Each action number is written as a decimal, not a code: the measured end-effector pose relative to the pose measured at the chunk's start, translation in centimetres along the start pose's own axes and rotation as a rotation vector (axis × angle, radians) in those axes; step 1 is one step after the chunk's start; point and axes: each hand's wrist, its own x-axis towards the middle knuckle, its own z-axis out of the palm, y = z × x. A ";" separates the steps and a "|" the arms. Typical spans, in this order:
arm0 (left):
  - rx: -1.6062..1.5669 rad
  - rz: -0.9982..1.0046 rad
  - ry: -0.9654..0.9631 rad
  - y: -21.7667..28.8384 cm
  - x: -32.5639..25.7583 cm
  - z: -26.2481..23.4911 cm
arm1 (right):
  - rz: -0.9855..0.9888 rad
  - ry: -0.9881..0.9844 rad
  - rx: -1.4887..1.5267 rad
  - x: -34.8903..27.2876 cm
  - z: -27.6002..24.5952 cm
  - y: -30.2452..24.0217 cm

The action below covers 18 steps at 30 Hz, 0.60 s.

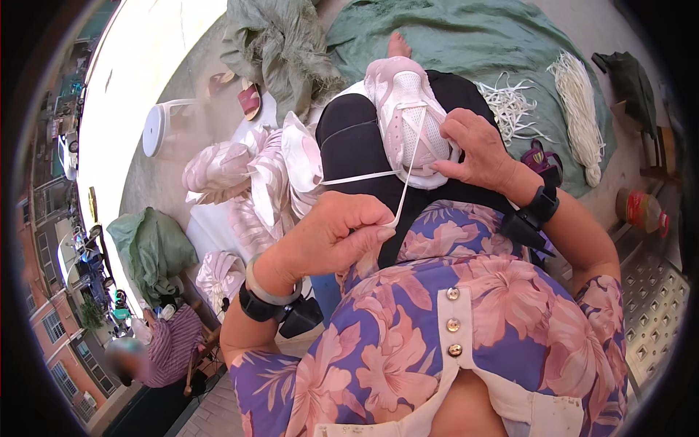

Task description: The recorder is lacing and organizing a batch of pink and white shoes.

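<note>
A pink and white sneaker [419,120] rests on my lap, its toe pointing toward me. A white shoelace [362,177] is partly threaded through it and stretches out to the left. My left hand [348,231] pinches the lace between thumb and fingers, pulling a taut stretch of it near my body. My right hand [477,149] is at the sneaker's right side, thumb and forefinger apart around its edge by the toe. Whether those fingers touch the lace I cannot make out.
Several pink and white shoe uppers [240,171] are heaped at the left. A bundle of white laces [580,120] and loose laces [507,105] lie on a green sheet [466,36]. A bucket [171,127] stands far left. Another person [171,346] sits at lower left.
</note>
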 end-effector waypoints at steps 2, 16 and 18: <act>-0.045 -0.006 -0.058 0.9 0.5 0.2 | -0.018 0.040 0.008 0.4 0.0 0.1; 0.331 0.301 -0.176 5.1 1.2 1.1 | 0.064 -0.041 -0.114 0.4 -0.2 -0.9; 0.302 0.326 -0.177 5.1 1.4 1.3 | 0.065 0.026 -0.045 0.0 0.1 -0.6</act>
